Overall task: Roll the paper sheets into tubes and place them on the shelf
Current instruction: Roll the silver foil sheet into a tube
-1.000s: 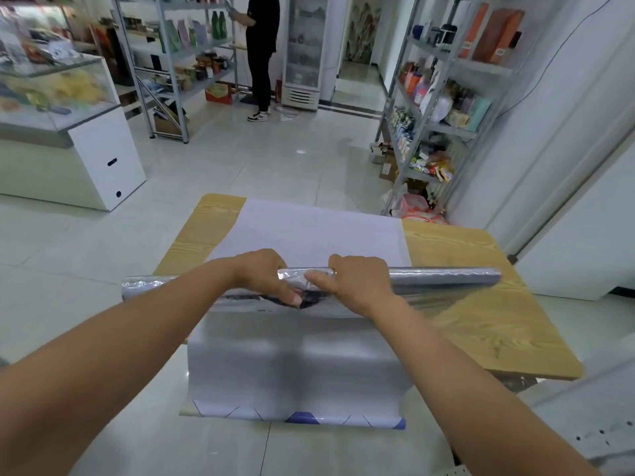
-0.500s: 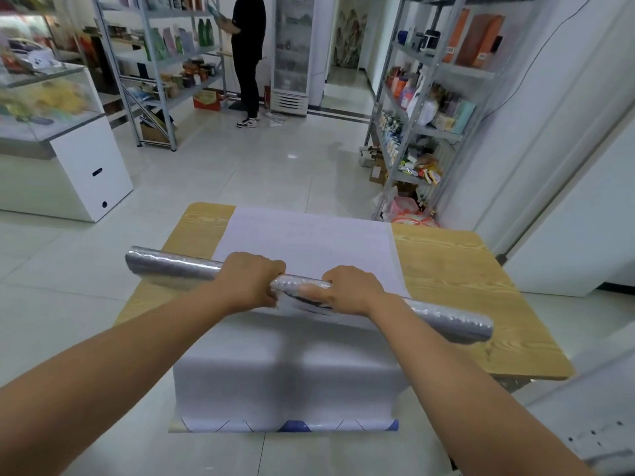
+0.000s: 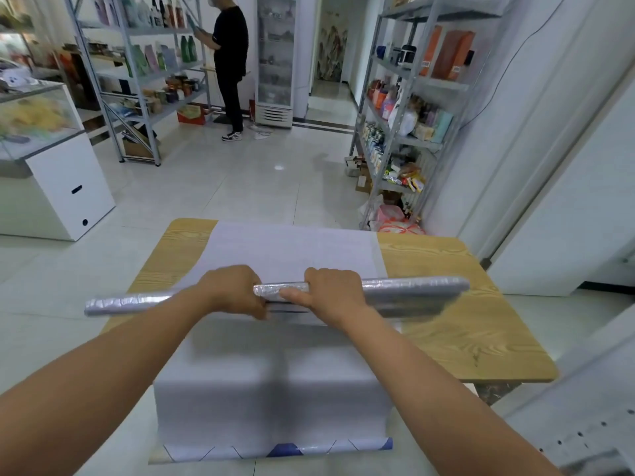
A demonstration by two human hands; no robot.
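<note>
Up comes the right end of your silvery tube [image 3: 412,292], which sat tilted half a second back and now runs almost level across the table. The pale paper sheet [image 3: 275,389] lies flat beneath it and spills over the near edge, showing blue triangles along its curled bottom hem. The tube is long, glossy and crinkled, and overshoots the sheet on both sides; its right tip is blurred. Your left hand [image 3: 233,290] and right hand [image 3: 331,293] wrap around it near the middle, close together. Bare wood-grain table [image 3: 464,331] shows on either side. Metal shelving [image 3: 412,80] stocked with goods stands to the right, and a person [image 3: 230,63] stands at the far racks.
</note>
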